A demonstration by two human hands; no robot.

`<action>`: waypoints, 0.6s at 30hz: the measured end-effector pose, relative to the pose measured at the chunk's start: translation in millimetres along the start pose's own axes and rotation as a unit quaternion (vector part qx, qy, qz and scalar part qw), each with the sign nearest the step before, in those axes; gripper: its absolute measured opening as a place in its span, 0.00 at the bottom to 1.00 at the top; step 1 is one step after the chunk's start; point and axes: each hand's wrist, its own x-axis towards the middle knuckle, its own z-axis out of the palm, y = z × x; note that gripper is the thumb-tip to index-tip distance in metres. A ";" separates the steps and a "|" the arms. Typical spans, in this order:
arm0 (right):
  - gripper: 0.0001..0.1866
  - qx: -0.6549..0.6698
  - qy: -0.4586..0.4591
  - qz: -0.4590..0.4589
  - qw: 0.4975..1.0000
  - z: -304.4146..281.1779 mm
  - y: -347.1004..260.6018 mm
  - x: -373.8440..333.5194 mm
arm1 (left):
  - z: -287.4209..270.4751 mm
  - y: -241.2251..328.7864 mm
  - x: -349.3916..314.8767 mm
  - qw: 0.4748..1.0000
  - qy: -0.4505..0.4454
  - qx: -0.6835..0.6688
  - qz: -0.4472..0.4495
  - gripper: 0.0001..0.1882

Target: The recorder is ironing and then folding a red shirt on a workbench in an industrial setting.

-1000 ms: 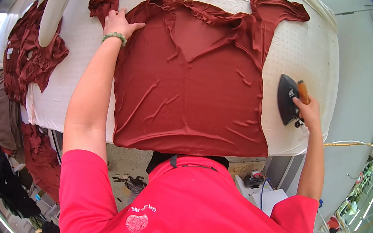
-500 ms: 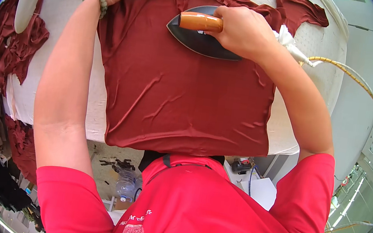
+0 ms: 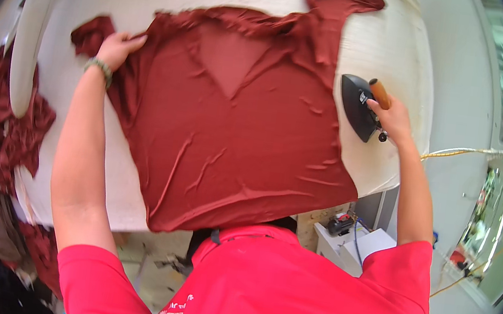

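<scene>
A dark red V-neck top (image 3: 254, 132) lies spread over the white padded ironing table (image 3: 391, 42), its hem hanging toward me at the front edge. My left hand (image 3: 117, 52) pinches its cloth at the far left, near the shoulder and sleeve. Creases run across the lower part of the top. My right hand (image 3: 392, 118) is closed round the orange handle of a dark iron (image 3: 357, 107). The iron is just beyond the right edge of the top, over the white cover; whether it touches the cover, I cannot tell.
More crumpled dark red garments (image 3: 10, 127) lie at the table's left edge, under a long white arm (image 3: 28, 54). A yellow-and-white hose (image 3: 472, 153) runs off to the right. Below the table's front stand a small motor (image 3: 340, 224) and a white box (image 3: 372, 247).
The iron has moved off the top to the right and turned. The neckline now lies uncovered. My left hand still holds the cloth, and the view has shifted.
</scene>
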 end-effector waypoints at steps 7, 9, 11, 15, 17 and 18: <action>0.20 -0.107 0.195 -0.207 0.953 42.9 -12.6 28.1 | -7.5 -15.7 -43.7 0.942 0.120 0.291 0.115 0.21; 0.28 0.031 0.124 -0.347 0.929 59.2 -73.5 29.1 | -0.4 4.4 -77.0 0.881 0.248 0.250 0.316 0.18; 0.38 0.010 0.130 -0.417 0.900 89.3 -98.8 46.2 | 6.3 69.4 -124.2 0.937 0.165 0.126 0.279 0.16; 0.36 -0.004 0.088 -0.378 0.921 107.1 -130.1 66.6 | -13.4 142.9 -248.6 0.990 0.086 0.064 0.091 0.13; 0.29 -0.033 0.015 -0.357 0.934 103.0 -155.3 63.2 | -25.7 152.0 -310.9 0.973 0.159 0.073 0.152 0.09; 0.29 -0.033 0.018 -0.356 0.934 100.5 -151.7 61.1 | -27.9 155.3 -327.6 0.950 0.209 0.068 0.223 0.05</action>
